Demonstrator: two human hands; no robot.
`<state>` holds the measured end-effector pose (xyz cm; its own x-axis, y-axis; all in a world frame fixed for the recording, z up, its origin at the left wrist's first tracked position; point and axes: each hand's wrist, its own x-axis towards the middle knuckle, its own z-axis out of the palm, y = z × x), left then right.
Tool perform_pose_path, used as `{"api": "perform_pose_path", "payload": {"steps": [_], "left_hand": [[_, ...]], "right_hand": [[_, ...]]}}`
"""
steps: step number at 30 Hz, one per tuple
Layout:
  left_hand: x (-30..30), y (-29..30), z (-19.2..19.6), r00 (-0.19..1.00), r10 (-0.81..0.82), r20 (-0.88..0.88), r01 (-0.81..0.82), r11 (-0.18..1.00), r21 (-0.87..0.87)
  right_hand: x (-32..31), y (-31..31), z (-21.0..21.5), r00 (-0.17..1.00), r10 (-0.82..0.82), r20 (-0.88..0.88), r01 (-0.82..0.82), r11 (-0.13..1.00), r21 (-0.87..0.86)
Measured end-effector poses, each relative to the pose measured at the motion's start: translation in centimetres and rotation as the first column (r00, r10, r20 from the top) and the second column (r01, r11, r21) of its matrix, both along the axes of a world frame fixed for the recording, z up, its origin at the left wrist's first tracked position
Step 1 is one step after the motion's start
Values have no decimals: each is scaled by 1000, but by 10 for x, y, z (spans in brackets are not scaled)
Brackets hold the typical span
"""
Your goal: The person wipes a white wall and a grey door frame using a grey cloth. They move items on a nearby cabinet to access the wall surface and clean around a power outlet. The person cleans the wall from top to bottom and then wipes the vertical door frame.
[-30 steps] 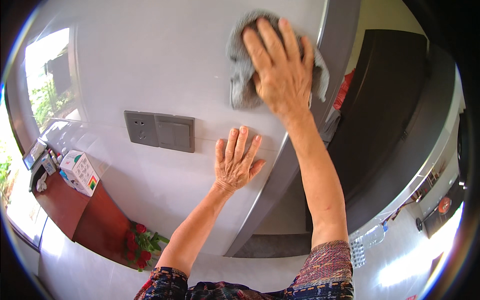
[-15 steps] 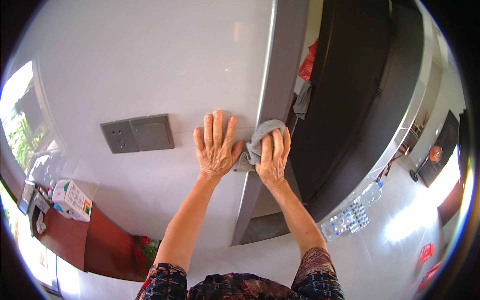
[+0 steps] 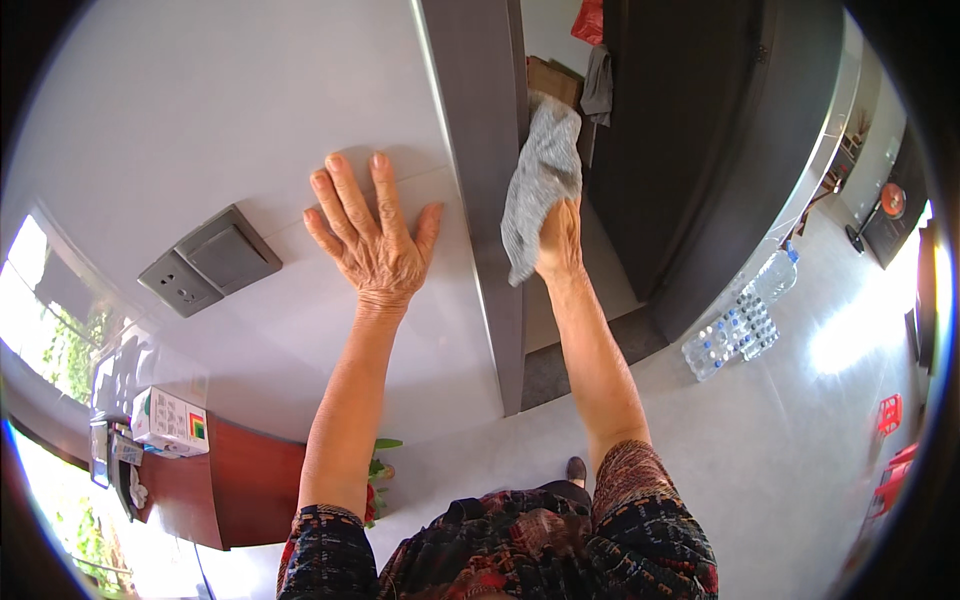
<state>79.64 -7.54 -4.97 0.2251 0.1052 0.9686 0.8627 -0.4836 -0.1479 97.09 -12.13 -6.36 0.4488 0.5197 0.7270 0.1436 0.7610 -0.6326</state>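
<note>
Left hand (image 3: pixel 378 250): laid on the wall (image 3: pixel 250 100), fingers spread apart, nothing held. It remains to the right of the switch (image 3: pixel 232 255) and socket (image 3: pixel 180 285), as half a second ago.

Right hand (image 3: pixel 562 235): clamped on the cloth (image 3: pixel 545 180), my fingers hidden by it. A second ago I had the cloth high on the wall; half a second ago it was bunched at the wall's edge, just beside my left thumb. It now hangs longer, at the doorway side of the frame (image 3: pixel 485 200), apart from my left hand. I cannot tell how firmly it meets the frame.

Surroundings: my view has shifted. A carton (image 3: pixel 555 82) now shows beyond the cloth, and a shoe (image 3: pixel 576 470) has come into sight below. The bottles (image 3: pixel 735 325) stand on the floor (image 3: pixel 760 450) beyond the dark door (image 3: pixel 680 130).
</note>
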Motion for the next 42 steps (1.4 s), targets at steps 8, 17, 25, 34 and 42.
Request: {"api": "perform_pose_path", "payload": {"steps": [8,17,25,34,42], "left_hand": [[3,0,3,994,111,-22,-110,993,35],[0,-10,6,981,184,-66,-184,983,1],[88,-45,-11,973,-203,108,220,958,-182],[97,-31,-15,995,-48,92,49,999,-4],[98,-33,-14,998,17,55,-16,1000,-23]], "right_hand": [[15,0,-117,607,559,-565,-683,730,-13],[0,-24,-279,720,198,-665,-645,544,-537],[22,-30,-77,902,432,8,-385,811,-441],[34,44,31,915,318,249,-356,926,127],[28,143,23,769,575,-279,-591,806,32]]}}
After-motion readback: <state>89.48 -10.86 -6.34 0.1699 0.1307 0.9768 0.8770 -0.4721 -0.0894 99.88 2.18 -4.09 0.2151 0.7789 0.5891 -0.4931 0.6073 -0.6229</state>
